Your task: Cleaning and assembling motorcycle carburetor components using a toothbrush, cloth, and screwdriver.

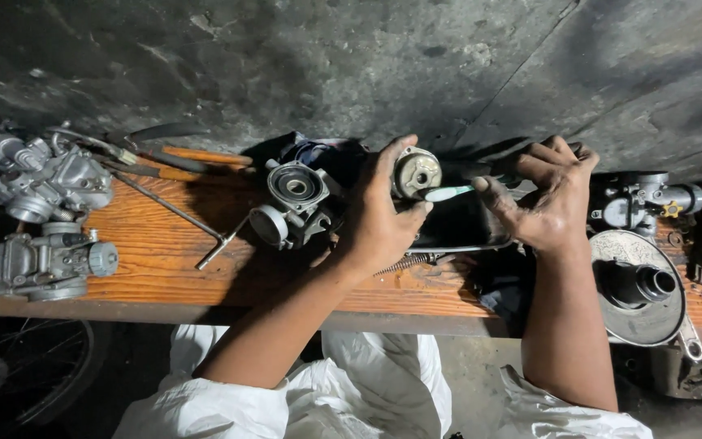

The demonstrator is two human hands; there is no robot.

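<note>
Wooden bench (164, 252): at twelve o'clock, left hand (379, 219) clamps a round metal carburetor part (416, 172); right hand (550, 199) pinches a toothbrush (448, 193) against it. Best scrubbed with short strokes, part held steady over the dark tray (465, 232).

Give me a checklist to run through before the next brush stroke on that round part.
1. Left hand grips the round part: ok.
2. Right hand holds the brush: ok.
3. Brush tip touches the part: ok, at its lower edge.
4. Tray lies under the hands: ok.
5. Spring safe on the bench: ok, beside the left wrist.
6. Part clean: cannot tell, too dim.
</note>
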